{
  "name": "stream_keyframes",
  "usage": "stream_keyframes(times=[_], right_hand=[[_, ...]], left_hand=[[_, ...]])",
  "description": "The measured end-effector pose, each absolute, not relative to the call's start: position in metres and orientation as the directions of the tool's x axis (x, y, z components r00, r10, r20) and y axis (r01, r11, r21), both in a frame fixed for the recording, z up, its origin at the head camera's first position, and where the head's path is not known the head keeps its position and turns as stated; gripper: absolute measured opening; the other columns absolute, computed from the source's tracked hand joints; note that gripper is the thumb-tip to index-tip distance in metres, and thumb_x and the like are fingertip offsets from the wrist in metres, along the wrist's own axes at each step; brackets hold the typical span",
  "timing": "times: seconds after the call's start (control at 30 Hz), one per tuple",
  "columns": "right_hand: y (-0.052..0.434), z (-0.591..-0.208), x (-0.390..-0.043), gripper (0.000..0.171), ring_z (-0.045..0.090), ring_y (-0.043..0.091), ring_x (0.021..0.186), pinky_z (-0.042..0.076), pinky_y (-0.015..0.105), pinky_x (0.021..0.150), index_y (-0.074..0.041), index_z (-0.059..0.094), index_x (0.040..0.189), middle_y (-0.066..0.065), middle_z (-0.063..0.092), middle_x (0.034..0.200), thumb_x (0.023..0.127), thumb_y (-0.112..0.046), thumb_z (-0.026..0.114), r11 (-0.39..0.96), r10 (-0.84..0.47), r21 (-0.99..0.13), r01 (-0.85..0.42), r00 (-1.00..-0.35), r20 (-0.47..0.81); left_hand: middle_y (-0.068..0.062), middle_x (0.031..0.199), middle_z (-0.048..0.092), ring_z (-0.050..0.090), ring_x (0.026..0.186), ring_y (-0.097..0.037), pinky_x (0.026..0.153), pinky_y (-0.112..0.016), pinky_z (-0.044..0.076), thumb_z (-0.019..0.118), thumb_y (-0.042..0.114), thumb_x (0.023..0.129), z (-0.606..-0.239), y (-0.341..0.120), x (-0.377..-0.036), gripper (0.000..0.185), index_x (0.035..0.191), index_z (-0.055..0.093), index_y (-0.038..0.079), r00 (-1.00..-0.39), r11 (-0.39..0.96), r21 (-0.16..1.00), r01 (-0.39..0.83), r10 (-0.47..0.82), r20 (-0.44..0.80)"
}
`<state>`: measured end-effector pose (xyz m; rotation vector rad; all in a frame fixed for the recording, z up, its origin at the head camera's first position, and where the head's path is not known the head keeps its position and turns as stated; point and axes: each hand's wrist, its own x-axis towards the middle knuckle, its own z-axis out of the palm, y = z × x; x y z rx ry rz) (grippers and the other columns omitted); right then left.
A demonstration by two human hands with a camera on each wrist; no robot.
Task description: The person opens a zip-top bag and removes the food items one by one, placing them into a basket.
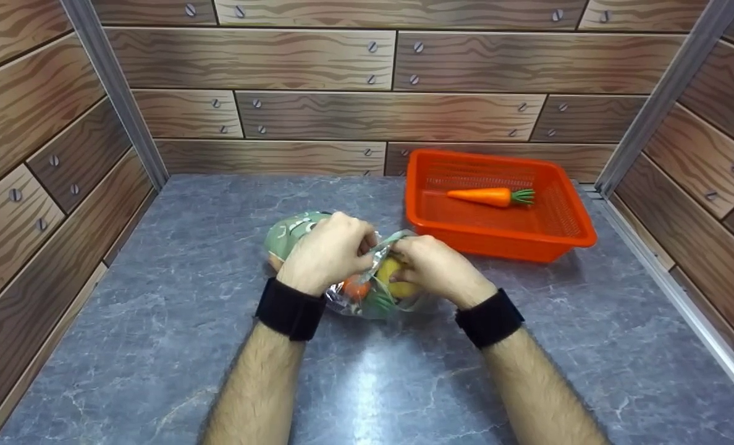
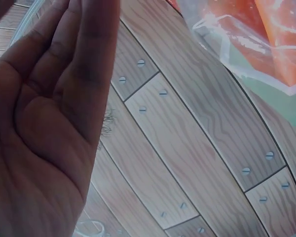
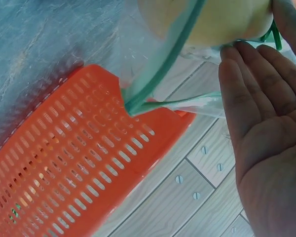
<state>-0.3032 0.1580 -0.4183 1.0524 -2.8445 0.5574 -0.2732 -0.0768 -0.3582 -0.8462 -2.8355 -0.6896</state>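
Observation:
A clear zip bag [image 1: 342, 303] with a green seal strip lies mid-table, its mouth toward the right. Inside show a round red-orange item [image 1: 356, 287] and, in the left wrist view, a long orange piece [image 2: 278, 32]. My left hand [image 1: 330, 250] pinches the bag's edge at the mouth, its fingertips partly hidden. At the opening my right hand [image 1: 438, 269] holds a yellow fruit [image 1: 392, 278] between thumb and fingers. The right wrist view shows the pale fruit [image 3: 217, 22] behind the seal strip [image 3: 163, 69]. Left of the bag sits a green patterned piece [image 1: 286, 238], partly behind my left hand.
An orange-red perforated basket [image 1: 497, 238] stands at the back right, just beyond my right hand. One carrot [image 1: 490, 196] with green tops lies in it. Wood-print walls [image 1: 311, 114] enclose the grey marbled table [image 1: 175, 309] at the back and sides.

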Motion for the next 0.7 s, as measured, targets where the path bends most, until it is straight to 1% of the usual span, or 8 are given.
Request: stream_keyframes(times=[0.13, 0.27, 0.37, 0.47, 0.53, 0.63, 0.7], right_hand=[[0.158, -0.414, -0.3, 0.037, 0.083, 0.027, 0.113, 0.071, 0.048, 0.102, -0.006, 0.082, 0.132, 0.009, 0.088, 0.123, 0.097, -0.007, 0.095, 0.711, -0.613, -0.334, -0.619, -0.778, 0.135], [0.158, -0.414, -0.297, 0.044, 0.081, 0.028, 0.116, 0.069, 0.05, 0.105, -0.005, 0.081, 0.138, 0.011, 0.086, 0.131, 0.096, -0.005, 0.095, 0.714, -0.621, -0.337, -0.614, -0.777, 0.103], [0.157, -0.416, -0.296, 0.047, 0.079, 0.029, 0.117, 0.068, 0.052, 0.108, -0.005, 0.08, 0.139, 0.012, 0.085, 0.132, 0.095, -0.005, 0.096, 0.733, -0.609, -0.33, -0.596, -0.79, 0.073], [0.157, -0.42, -0.296, 0.053, 0.077, 0.031, 0.12, 0.067, 0.053, 0.11, -0.005, 0.077, 0.141, 0.015, 0.083, 0.134, 0.092, -0.005, 0.096, 0.772, -0.574, -0.312, -0.554, -0.818, 0.036], [0.157, -0.424, -0.297, 0.056, 0.077, 0.033, 0.119, 0.067, 0.054, 0.109, -0.003, 0.073, 0.144, 0.017, 0.081, 0.134, 0.093, -0.006, 0.097, 0.793, -0.549, -0.309, -0.525, -0.836, 0.011], [0.158, -0.43, -0.299, 0.064, 0.077, 0.034, 0.113, 0.069, 0.054, 0.102, -0.003, 0.067, 0.149, 0.019, 0.08, 0.131, 0.093, -0.011, 0.097, 0.804, -0.535, -0.31, -0.507, -0.845, -0.007], [0.159, -0.432, -0.301, 0.065, 0.077, 0.032, 0.107, 0.07, 0.052, 0.096, -0.002, 0.065, 0.148, 0.019, 0.079, 0.127, 0.093, -0.012, 0.098, 0.806, -0.535, -0.306, -0.507, -0.845, -0.008]], left_hand=[[-0.013, 0.102, 0.089, 0.083, 0.09, -0.027, 0.084, -0.045, 0.073, 0.077, -0.002, 0.101, -0.361, -0.079, -0.278, 0.014, 0.109, 0.089, 0.002, -0.855, 0.76, 0.392, 0.519, 0.451, 0.256], [-0.014, 0.102, 0.09, 0.085, 0.09, -0.029, 0.084, -0.046, 0.073, 0.077, -0.002, 0.104, -0.363, -0.082, -0.282, 0.013, 0.107, 0.089, 0.002, -0.858, 0.769, 0.386, 0.51, 0.423, 0.292], [-0.013, 0.103, 0.09, 0.085, 0.092, -0.029, 0.085, -0.047, 0.073, 0.077, -0.002, 0.105, -0.364, -0.083, -0.282, 0.014, 0.108, 0.09, 0.002, -0.857, 0.767, 0.389, 0.511, 0.42, 0.298], [-0.013, 0.105, 0.09, 0.085, 0.095, -0.03, 0.087, -0.048, 0.072, 0.076, -0.003, 0.105, -0.364, -0.083, -0.283, 0.015, 0.107, 0.09, 0.002, -0.855, 0.766, 0.386, 0.514, 0.42, 0.305], [-0.013, 0.105, 0.09, 0.085, 0.097, -0.03, 0.089, -0.049, 0.072, 0.075, -0.003, 0.105, -0.365, -0.082, -0.283, 0.016, 0.107, 0.09, 0.002, -0.853, 0.767, 0.382, 0.515, 0.417, 0.313], [-0.013, 0.104, 0.09, 0.085, 0.098, -0.031, 0.09, -0.05, 0.072, 0.074, -0.003, 0.105, -0.365, -0.082, -0.284, 0.016, 0.104, 0.09, 0.002, -0.852, 0.77, 0.376, 0.515, 0.412, 0.323], [-0.014, 0.104, 0.09, 0.086, 0.099, -0.033, 0.091, -0.051, 0.072, 0.074, -0.001, 0.106, -0.365, -0.082, -0.284, 0.015, 0.104, 0.089, 0.001, -0.851, 0.775, 0.368, 0.514, 0.408, 0.329]])
